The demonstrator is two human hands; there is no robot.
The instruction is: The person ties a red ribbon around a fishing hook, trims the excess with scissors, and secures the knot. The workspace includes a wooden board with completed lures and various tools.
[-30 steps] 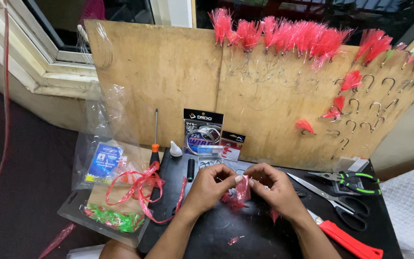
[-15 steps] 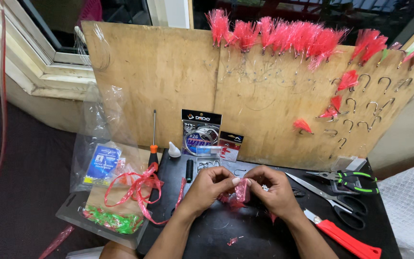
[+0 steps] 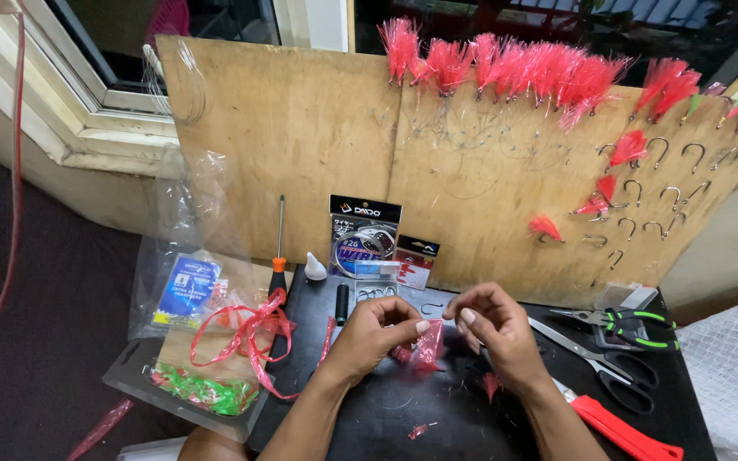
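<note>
Low in the frame's centre, the left hand [image 3: 373, 333] pinches a tuft of pink film [image 3: 428, 346] between thumb and fingertips over the black mat [image 3: 471, 418]. The right hand [image 3: 493, 329] sits just beside it, fingertips curled together; whether they grip anything I cannot tell. Scissors [image 3: 595, 358] and green-handled pliers [image 3: 634, 324] lie at right. Left of the hands lies a tangle of red ribbon [image 3: 245, 329]. Behind, a plywood board [image 3: 301, 137] leans upright, with pink feathered hooks [image 3: 514, 64] along its top.
</note>
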